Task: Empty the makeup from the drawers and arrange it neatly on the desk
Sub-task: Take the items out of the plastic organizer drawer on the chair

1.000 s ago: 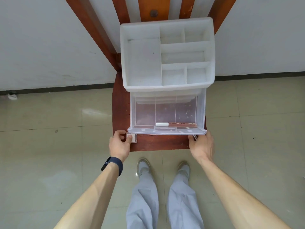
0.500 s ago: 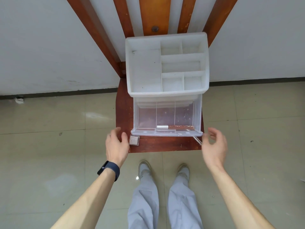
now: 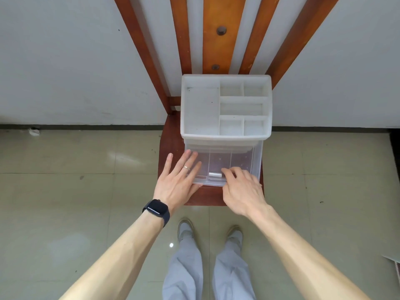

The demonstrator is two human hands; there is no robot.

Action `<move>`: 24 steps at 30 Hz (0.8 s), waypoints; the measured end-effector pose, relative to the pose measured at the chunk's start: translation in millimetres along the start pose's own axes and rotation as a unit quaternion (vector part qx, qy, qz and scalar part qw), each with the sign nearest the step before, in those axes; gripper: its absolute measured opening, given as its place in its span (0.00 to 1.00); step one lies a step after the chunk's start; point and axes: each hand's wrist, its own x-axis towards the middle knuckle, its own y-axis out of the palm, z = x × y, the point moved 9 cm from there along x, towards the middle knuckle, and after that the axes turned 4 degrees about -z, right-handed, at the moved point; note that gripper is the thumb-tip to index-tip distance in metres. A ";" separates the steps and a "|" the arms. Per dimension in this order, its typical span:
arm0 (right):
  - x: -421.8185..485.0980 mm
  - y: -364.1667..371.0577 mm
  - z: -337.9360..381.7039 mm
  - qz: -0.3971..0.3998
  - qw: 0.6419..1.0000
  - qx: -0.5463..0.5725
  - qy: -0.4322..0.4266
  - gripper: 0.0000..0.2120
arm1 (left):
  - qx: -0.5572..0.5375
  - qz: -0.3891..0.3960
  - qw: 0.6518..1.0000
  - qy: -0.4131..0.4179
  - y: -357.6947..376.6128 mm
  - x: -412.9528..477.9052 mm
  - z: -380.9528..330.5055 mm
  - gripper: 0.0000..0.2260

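Nearest the camera, two bare forearms are reaching forward over two legs in pale grey trousers [image 3: 207,271] and two shoes [image 3: 186,228] that are standing on the beige tiled floor [image 3: 65,202]. The left wrist is wearing one dark smartwatch [image 3: 157,210]; its screen is showing no readable writing. The left hand [image 3: 176,180] is lying flat with its grip spread wide, fingers fanned over the left front corner of the open clear drawer [image 3: 257,163], one thin ring [image 3: 186,168] sitting on a finger. The right hand [image 3: 242,188] is curling over the drawer's front right part, its fingertips [image 3: 226,171] bending down just beside one small silver tube [image 3: 215,174], which is lying on its side against the drawer's front wall; whether that grip is pinching anything cannot be told, since the hand is hiding what lies under it. The drawer is showing three compartments divided by two clear walls. It is sticking out from one white plastic organizer [image 3: 201,109], whose top tray is showing six compartments: one large on the left and five smaller on the right. The organizer is standing on the seat of one reddish-brown wooden chair [image 3: 171,144], which is serving as the bench. Beyond, the chair's five back slats [image 3: 213,40] are rising against a white wall [image 3: 65,61]. No brand or label is readable anywhere.
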 end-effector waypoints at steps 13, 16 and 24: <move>15.0 1.1 -7.5 0.004 0.995 0.101 -0.025 0.15 | -0.017 0.011 1.000 -0.017 2.6 0.1 5.8 0.28; -0.6 -32.1 -17.6 -0.163 0.945 0.284 -0.019 0.11 | -0.032 0.038 0.999 -0.019 -3.5 1.1 2.4 0.29; -40.4 -11.7 -151.9 -0.290 0.784 0.465 0.292 0.11 | -0.101 -0.024 0.994 -0.028 -54.9 44.8 -16.8 0.31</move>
